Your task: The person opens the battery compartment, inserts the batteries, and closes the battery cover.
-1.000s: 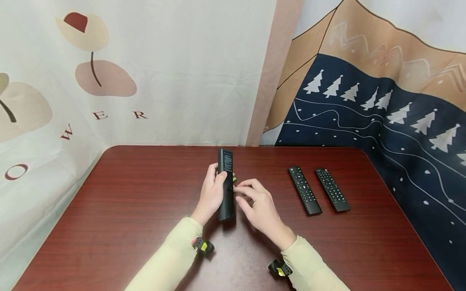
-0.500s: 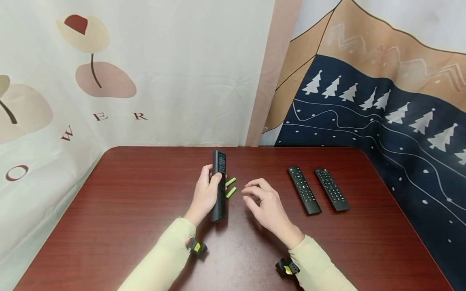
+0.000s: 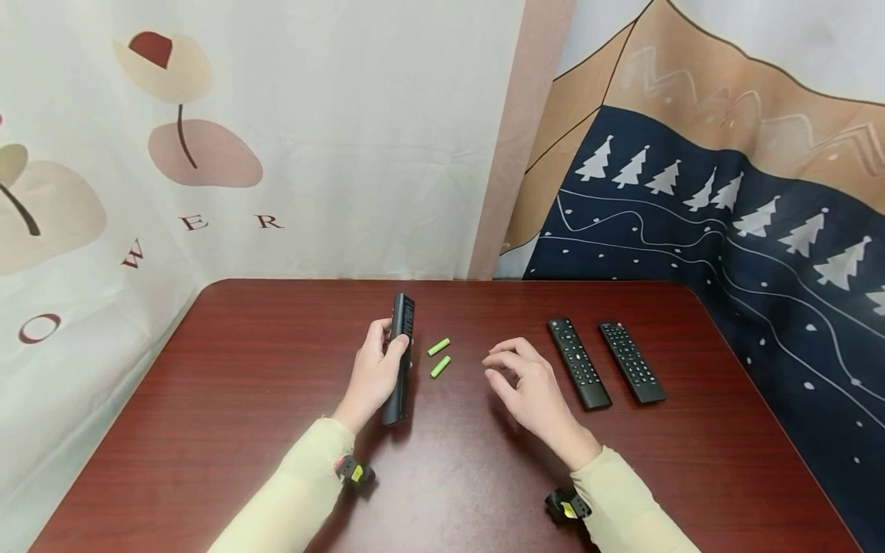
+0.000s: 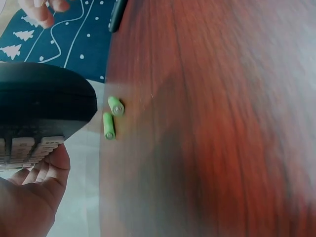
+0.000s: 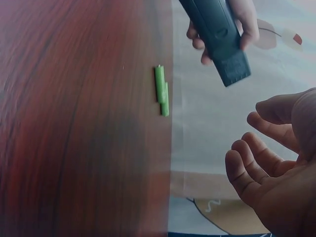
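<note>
My left hand point(image 3: 375, 375) grips a black remote control point(image 3: 399, 361), held on its edge over the table with the button side turned to the left. In the right wrist view the back of that remote control point(image 5: 217, 39) faces the camera, and its buttons show in the left wrist view. Two green batteries point(image 3: 439, 347) lie side by side on the table, just right of the remote. Off to their right, my right hand point(image 3: 532, 388) hovers with bent, relaxed fingers point(image 5: 256, 158) and holds nothing.
Two more black remote controls, a nearer one point(image 3: 579, 363) and a farther one point(image 3: 631, 362), lie button side up on the right of the reddish-brown table point(image 3: 276, 330). Printed curtains point(image 3: 359, 153) hang behind the table's back edge.
My right hand has let go of a battery and drawn back to the right. My left hand has moved left with the remote, so both batteries are now in full view.
</note>
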The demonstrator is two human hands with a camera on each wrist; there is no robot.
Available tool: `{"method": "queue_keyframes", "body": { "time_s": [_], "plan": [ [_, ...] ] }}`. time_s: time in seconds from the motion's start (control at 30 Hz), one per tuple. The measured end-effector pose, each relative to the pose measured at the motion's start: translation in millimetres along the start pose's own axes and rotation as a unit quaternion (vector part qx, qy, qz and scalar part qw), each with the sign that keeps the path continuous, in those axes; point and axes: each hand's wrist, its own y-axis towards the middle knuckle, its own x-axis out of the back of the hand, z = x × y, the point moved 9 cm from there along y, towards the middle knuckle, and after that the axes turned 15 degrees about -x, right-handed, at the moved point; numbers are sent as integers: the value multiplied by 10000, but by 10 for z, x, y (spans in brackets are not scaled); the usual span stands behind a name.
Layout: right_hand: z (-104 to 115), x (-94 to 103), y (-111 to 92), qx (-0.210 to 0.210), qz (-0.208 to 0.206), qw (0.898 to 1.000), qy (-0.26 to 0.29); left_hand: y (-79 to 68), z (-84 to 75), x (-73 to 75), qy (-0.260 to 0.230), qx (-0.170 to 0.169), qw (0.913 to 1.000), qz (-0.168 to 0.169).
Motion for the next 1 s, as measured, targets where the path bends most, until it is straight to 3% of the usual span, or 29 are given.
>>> {"method": "queue_keyframes", "body": {
  "time_s": [0.67,1.0],
  "plan": [
    [-368,309,8,-481,-244,9963,-663,-17,233,348,824,316,9955,343],
    [-495,434,25,-401,-412,9955,-754,-10,336,519,1097,501,9916,472]
  ]
}}
